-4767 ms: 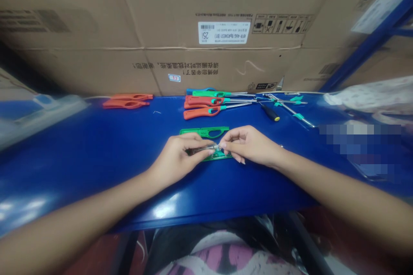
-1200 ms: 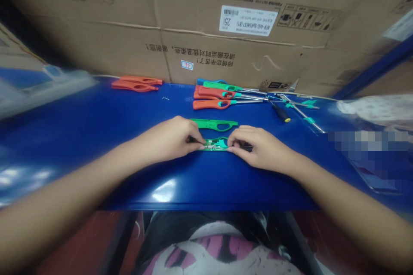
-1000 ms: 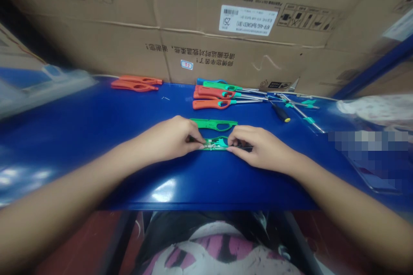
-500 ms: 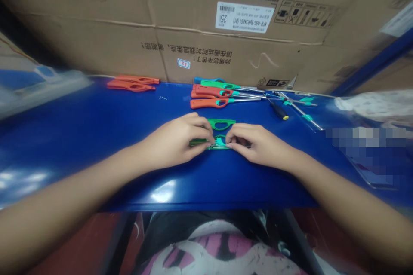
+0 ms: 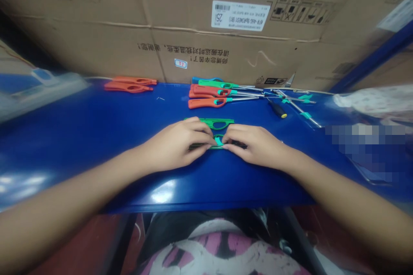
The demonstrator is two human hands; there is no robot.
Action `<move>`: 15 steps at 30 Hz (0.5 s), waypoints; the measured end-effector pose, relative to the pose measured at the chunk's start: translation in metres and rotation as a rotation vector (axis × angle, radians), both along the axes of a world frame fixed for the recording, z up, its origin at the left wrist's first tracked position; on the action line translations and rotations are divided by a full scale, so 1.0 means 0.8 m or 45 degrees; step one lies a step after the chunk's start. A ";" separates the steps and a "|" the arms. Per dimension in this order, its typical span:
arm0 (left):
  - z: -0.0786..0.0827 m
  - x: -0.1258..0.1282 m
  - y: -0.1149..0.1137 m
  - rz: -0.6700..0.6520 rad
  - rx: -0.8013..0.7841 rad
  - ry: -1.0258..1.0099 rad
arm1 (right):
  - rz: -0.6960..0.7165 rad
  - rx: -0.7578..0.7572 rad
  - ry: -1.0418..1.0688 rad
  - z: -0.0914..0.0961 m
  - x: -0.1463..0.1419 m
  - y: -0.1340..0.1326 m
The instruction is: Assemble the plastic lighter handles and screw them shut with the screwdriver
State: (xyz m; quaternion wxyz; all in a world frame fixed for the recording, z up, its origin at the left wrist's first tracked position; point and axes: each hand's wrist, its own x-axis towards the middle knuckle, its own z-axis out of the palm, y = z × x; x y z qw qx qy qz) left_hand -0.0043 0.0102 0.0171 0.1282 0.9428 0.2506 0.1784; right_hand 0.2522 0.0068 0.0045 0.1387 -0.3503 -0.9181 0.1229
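Observation:
A green lighter body (image 5: 218, 142) with a teal trigger lies on the blue table (image 5: 97, 137), mostly covered by my fingers. My left hand (image 5: 180, 146) is closed over its left end. My right hand (image 5: 251, 145) pinches its right end, and a dark thin rod sticks out beside those fingers. A separate green handle half (image 5: 219, 123) lies flat just behind both hands, touching the left fingertips.
Finished orange and green lighters (image 5: 213, 93) lie in a row at the back, two orange shells (image 5: 129, 84) to the left. A black-handled screwdriver (image 5: 276, 109) and metal rods with teal clips (image 5: 298, 104) lie right. Large cardboard boxes (image 5: 226, 30) wall the back.
My hands have drawn closer together over the green lighter body, and the left hand has slid right so that it covers more of the piece. The camera has tilted slightly.

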 end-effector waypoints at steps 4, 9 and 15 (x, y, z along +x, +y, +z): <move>-0.002 0.000 0.000 0.004 -0.009 0.037 | 0.015 0.040 -0.016 0.002 -0.001 -0.001; -0.005 0.001 0.000 0.014 -0.004 0.103 | 0.024 0.102 -0.064 0.005 -0.002 -0.003; 0.003 0.000 -0.002 -0.005 0.018 0.076 | 0.025 0.150 -0.112 0.007 -0.003 -0.003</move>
